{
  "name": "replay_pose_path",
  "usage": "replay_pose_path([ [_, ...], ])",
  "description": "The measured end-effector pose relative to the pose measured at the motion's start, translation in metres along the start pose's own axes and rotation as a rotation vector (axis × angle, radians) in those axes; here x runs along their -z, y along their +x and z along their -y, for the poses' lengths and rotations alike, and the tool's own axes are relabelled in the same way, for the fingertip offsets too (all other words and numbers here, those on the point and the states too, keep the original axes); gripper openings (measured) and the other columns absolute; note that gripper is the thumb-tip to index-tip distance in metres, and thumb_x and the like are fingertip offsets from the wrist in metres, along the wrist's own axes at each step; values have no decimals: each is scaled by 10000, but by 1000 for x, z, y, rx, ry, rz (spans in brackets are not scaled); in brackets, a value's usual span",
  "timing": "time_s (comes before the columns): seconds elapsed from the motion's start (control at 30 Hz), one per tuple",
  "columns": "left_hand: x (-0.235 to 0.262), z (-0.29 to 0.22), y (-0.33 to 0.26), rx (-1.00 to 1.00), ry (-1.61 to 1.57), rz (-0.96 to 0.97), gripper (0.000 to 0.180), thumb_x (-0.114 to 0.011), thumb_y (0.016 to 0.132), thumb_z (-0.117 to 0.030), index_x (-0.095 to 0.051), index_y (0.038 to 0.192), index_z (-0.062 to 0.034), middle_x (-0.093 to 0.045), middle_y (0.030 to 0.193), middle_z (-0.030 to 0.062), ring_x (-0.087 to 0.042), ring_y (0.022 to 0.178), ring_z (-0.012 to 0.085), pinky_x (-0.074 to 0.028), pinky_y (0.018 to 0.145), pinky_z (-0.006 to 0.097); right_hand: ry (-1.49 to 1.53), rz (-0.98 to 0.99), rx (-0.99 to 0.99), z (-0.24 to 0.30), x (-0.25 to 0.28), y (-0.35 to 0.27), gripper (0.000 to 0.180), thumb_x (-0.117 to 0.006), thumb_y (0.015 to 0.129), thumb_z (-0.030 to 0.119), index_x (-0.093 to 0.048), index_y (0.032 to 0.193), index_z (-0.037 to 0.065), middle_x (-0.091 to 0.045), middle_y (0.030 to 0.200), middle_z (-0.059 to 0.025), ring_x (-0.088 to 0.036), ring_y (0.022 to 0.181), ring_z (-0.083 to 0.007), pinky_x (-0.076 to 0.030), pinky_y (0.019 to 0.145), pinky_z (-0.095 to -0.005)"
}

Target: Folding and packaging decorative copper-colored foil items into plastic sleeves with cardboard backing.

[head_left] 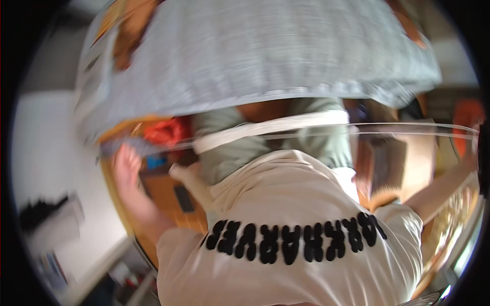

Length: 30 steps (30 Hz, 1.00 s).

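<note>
A thin white cord runs as a long, narrow loop across the front of me, from one hand to the other. My left hand, blurred, is closed at the cord's left end. Far out at the right rim, my right hand is dark and partly cut off, where the cord's right end meets it. Between them, a wide white band lies across grey-green trousers. Just beyond spreads a large pale grey cloth, ribbed and gathered at its near edge.
Another person's hand rests on the cloth at upper left; another hand is at its right end. A red bundle lies near my left hand. A dark flat object is on the wooden floor. Brown boxes stand at right.
</note>
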<state>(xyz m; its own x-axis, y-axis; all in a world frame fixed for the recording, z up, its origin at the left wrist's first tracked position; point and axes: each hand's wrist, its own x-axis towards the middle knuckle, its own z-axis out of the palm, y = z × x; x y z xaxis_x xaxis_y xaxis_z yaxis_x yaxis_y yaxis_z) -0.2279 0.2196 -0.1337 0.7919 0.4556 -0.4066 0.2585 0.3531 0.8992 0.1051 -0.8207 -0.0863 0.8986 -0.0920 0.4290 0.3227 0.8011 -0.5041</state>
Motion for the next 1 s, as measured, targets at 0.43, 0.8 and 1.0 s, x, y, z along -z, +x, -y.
replay_pose_path([
  [0.43,-208,-1,69,-275,-145,1455,556,-622,990,-243,-331,536,-109,-291,465,-31,-246,341,91,-168,341,268,-2270,-1315,-954,-100,-200,-508,693,-609,947,415,-357,1482,53,-671,1145,-306,-657,1076,-439,-507,909,-513],
  [0.8,-275,25,40,-308,190,1433,609,-619,992,-345,-298,542,-90,-259,509,-14,-232,413,85,-149,412,283,-2134,-1850,-905,-135,-127,-680,546,-570,977,410,-456,1396,81,-620,1314,-215,-613,1183,-390,-493,976,-489],
  [1.0,-263,35,24,-249,346,1409,660,-619,975,-443,-271,566,-60,-257,510,8,-243,441,99,-144,448,305,-2136,-1946,-852,-145,-110,-702,520,-578,967,435,-490,1345,88,-641,1275,-175,-617,1159,-379,-506,949,-501],
])
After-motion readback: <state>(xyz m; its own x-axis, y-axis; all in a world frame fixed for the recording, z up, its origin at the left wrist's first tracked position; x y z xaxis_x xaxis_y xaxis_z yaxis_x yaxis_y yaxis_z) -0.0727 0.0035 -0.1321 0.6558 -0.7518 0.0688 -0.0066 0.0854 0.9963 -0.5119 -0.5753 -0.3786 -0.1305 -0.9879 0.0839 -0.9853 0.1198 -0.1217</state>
